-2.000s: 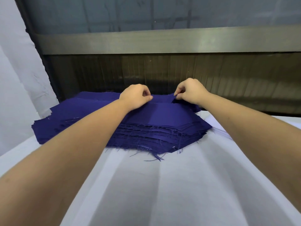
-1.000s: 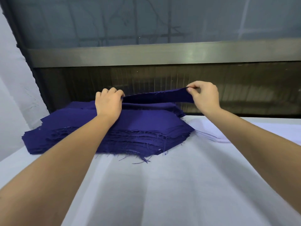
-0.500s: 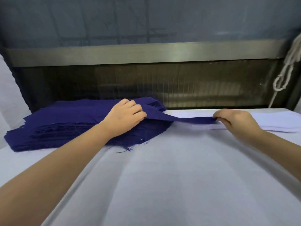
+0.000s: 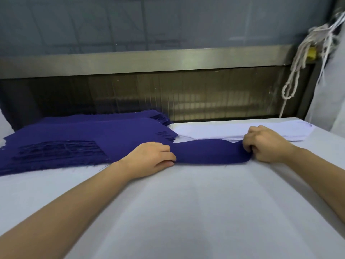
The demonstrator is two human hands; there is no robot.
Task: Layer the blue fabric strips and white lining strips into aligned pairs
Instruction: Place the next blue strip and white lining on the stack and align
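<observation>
No legible text, label, brand, number or sign appears anywhere: not on the fabric, the work surface or the background behind it.

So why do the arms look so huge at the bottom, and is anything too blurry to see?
Head view: the wide-angle lens stretches whatever is near, so the forearms balloon toward the bottom corners; the left hand and right hand look normal-sized. The blue strip between them is clear, though the blue stack shows blocky smearing on its front. Lighting is soft, with faint shadows on the white table cover.
</observation>
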